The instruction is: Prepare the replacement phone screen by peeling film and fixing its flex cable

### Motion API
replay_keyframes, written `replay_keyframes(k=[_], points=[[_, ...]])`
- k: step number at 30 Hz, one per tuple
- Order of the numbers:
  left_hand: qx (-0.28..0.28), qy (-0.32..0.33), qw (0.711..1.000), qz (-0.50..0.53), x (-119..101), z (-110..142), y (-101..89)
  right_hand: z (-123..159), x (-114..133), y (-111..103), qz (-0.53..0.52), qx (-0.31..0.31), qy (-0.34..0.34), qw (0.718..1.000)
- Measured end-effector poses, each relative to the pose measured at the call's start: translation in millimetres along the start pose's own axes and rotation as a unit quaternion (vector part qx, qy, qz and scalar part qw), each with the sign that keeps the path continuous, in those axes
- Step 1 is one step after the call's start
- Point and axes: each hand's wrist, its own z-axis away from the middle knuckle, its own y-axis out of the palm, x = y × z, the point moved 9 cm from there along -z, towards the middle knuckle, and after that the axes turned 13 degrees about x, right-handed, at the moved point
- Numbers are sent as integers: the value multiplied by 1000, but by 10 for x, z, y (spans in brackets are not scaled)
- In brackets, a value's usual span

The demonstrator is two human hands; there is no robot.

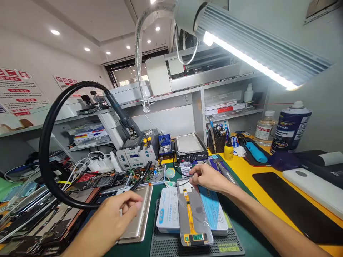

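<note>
My left hand (115,217) rests on a silver phone body (138,217) lying flat on the green mat, fingers curled against its upper part. My right hand (207,177) reaches over the top end of a grey display panel (194,217) with an orange flex cable, fingertips pinched on something small I cannot make out. The panel lies across a white box (168,210) and a blue packet (214,210).
A thick black hose (46,142) loops over the left side from a soldering station (136,155). Circuit boards (107,180) and phone parts pile at left. A heating plate (190,144), bottles (291,126), a tool holder (217,141) and a lamp (257,57) overhead surround the yellow bench (246,171).
</note>
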Motion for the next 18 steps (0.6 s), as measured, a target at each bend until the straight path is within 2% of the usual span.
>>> replay_keyframes(k=[2,4,7,9,13,18], points=[[50,56,997,3,-285,-203,229,5,21,11,-46,6,-10,999],[68,90,993,17,-471,-379,371,46,86,9,-95,8,-20,995],[43,113,991,61,-608,-583,425,141,225,-18,-168,3,-42,985],[56,115,987,100,-656,-666,491,199,310,-49,-208,-7,-63,976],[174,140,959,174,-828,-662,800,267,398,-90,-261,-30,-103,960],[245,204,914,249,-1024,-510,1034,324,468,-200,-249,-104,-167,948]])
